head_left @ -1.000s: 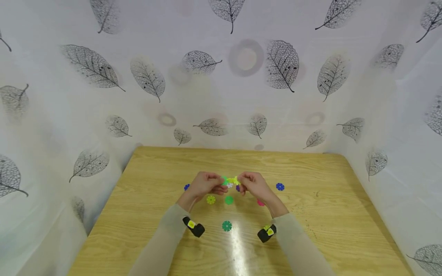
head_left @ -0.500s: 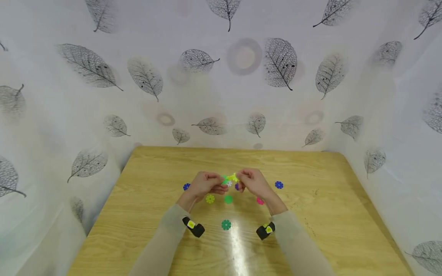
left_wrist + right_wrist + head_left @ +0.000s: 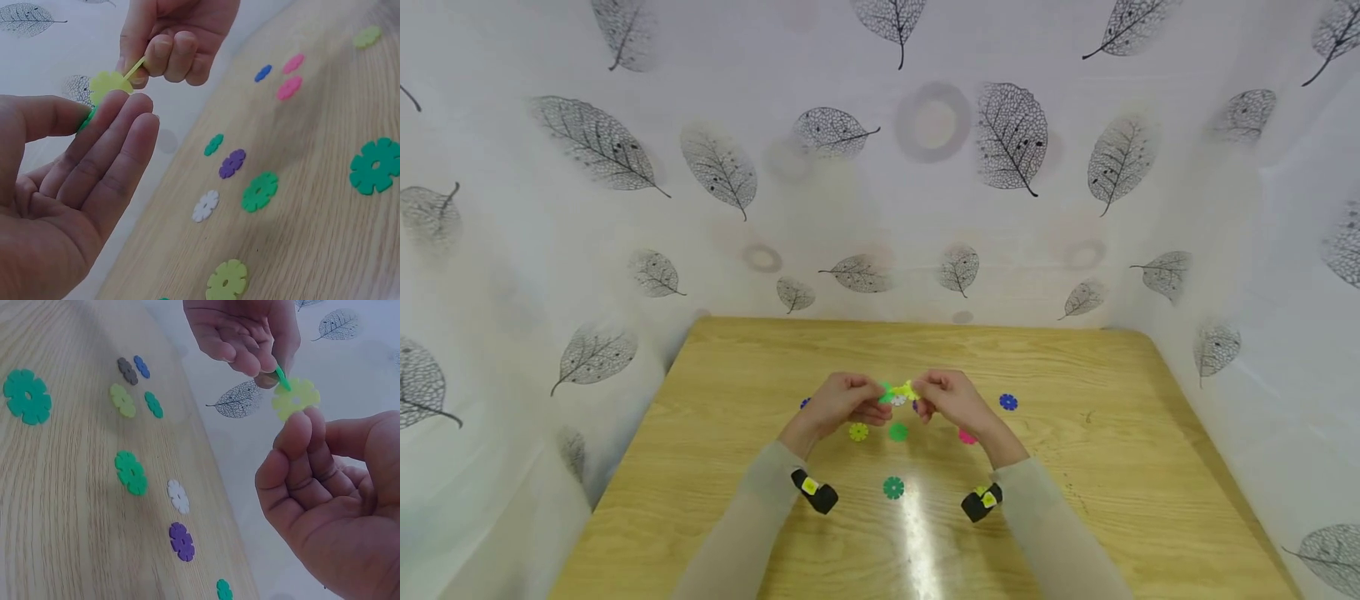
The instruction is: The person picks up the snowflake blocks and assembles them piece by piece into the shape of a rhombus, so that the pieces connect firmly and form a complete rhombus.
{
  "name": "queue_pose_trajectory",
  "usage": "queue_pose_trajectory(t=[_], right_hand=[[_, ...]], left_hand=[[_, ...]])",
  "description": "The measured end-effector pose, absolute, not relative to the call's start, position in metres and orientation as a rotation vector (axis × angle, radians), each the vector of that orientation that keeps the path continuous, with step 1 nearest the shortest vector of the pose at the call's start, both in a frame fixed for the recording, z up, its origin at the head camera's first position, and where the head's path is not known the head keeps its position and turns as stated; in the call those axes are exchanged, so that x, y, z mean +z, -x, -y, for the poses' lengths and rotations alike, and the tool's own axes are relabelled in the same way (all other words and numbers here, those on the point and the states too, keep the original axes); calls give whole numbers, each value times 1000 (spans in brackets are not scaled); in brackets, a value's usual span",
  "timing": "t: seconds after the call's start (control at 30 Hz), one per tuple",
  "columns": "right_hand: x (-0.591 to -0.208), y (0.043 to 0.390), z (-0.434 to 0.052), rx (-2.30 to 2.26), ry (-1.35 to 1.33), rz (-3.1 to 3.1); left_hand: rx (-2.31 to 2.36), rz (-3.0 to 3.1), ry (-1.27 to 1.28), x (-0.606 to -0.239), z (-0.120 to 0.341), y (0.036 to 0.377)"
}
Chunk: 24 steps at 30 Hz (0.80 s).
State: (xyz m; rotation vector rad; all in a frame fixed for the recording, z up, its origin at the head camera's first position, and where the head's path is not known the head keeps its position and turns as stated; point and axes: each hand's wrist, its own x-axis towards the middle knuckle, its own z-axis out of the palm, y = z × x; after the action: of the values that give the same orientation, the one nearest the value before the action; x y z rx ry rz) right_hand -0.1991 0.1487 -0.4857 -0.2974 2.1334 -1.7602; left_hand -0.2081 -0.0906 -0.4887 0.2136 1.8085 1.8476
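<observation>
Both hands meet above the far half of the table in the head view. Between thumb and fingertips, my left hand (image 3: 847,400) pinches a green notched snowflake disc (image 3: 282,379), turned edge-on in the right wrist view. My right hand (image 3: 955,403) pinches yellow snowflake discs at the other end. One yellow disc (image 3: 107,86) faces the left wrist camera, and a second yellow disc (image 3: 135,67) is seen edge-on at the right fingertips. The green and yellow discs meet in a short row between the hands, their contact partly hidden by fingers.
Loose snowflake discs lie on the wooden table (image 3: 737,358): a dark green disc (image 3: 893,487) near the front, a green disc (image 3: 898,432), a yellow disc (image 3: 858,432), a pink disc (image 3: 967,437), a blue disc (image 3: 1008,402), a white disc (image 3: 205,206) and a purple disc (image 3: 232,164). A leaf-print curtain (image 3: 880,208) surrounds the table.
My right hand rose slightly with the yellow discs half a second ago, tilting them, and has come down a little to level. The left hand keeps its pinch in nearly the same place.
</observation>
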Motion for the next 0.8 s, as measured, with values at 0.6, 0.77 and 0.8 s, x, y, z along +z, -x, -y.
queue_pose_trajectory(t=[0.6,0.77,0.8], right_hand=[[-489,202,-156,-1856,284,-2027],[-488,200,-155,-1841,338,-2030],[-487,200,-154,-1837,349,-2034]], left_hand=[[1859,-1834,-186,-484,89,206],[1833,-1842,-215,-480,83,204],[1828,-1839,-221,-480,82,204]])
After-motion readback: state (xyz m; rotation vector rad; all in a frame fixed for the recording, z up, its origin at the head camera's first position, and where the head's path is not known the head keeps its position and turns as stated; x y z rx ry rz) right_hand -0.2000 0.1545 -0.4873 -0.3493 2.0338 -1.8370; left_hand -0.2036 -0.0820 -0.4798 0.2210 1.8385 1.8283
